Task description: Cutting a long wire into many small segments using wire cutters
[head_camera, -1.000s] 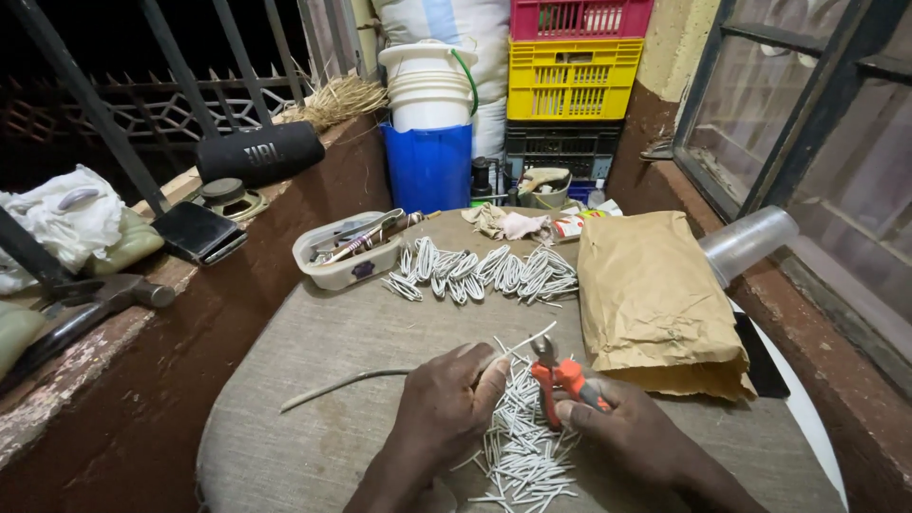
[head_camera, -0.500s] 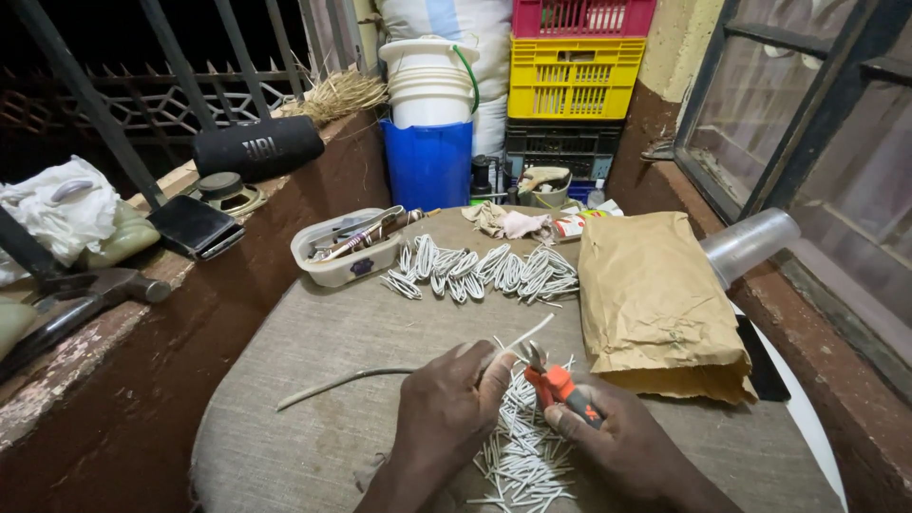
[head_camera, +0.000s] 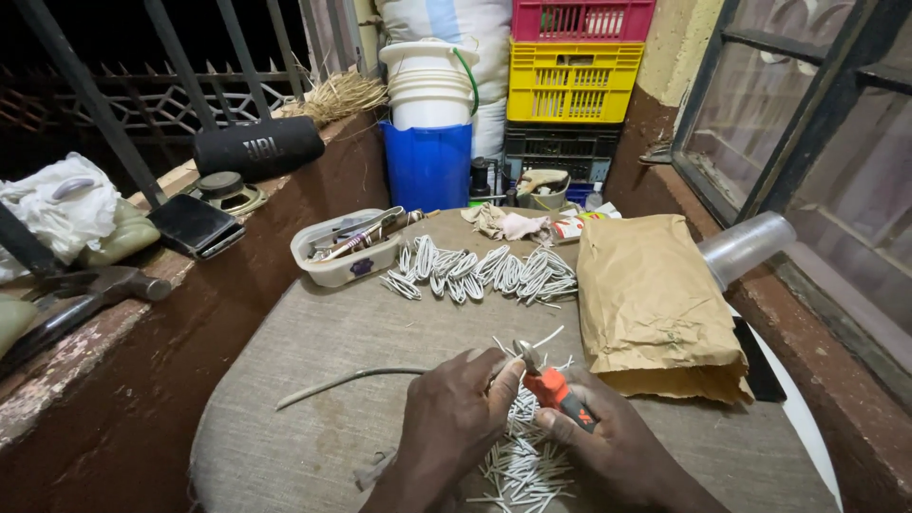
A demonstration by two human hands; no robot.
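Orange-handled pliers [head_camera: 554,385] now nearer left hand [head_camera: 454,418], jaws raised.

Your left hand [head_camera: 454,418] pinches a thin white wire [head_camera: 546,339] while your right hand [head_camera: 608,439] grips orange-handled pliers [head_camera: 554,387] on it, above a pile of cut white pieces [head_camera: 521,465] on the cloth-covered bench [head_camera: 313,332].

Makeshift home workshop on a barred balcony at night: cloth-covered desk [head_camera: 313,380] strewn with cut wire pieces [head_camera: 480,271], hammer [head_camera: 81,290] on the ledge, stacked plastic crates [head_camera: 570,71], buckets [head_camera: 427,85], tub of tools [head_camera: 347,252], window frame alongside.
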